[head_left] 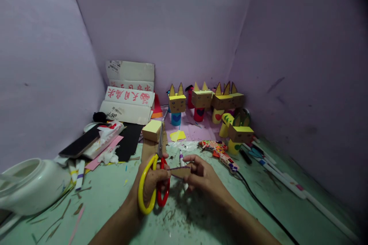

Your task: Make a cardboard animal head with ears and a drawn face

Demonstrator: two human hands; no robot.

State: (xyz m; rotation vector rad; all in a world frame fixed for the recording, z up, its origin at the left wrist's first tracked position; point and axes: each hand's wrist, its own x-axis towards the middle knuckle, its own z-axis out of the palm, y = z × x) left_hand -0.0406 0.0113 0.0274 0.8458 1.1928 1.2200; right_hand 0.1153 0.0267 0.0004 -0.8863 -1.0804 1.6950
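Note:
My left hand (149, 182) is closed round the handles of a pair of scissors (156, 183), one handle yellow and one red, with the blades pointing up and away. My right hand (201, 174) pinches a small brown piece of cardboard (180, 171) just right of the scissors. Both hands hover low over the green table (115, 199), close together. A white marker (181, 159) lies right behind the cardboard piece.
Several cardboard-box figures on coloured cups (201, 101) stand at the back. A decorated glue gun (220, 152) with a black cord lies to the right, near glue sticks (281, 180). A white jar (28, 185), a phone (80, 143), folded cardboard (129, 95) and paper scraps sit left. Purple walls enclose the table.

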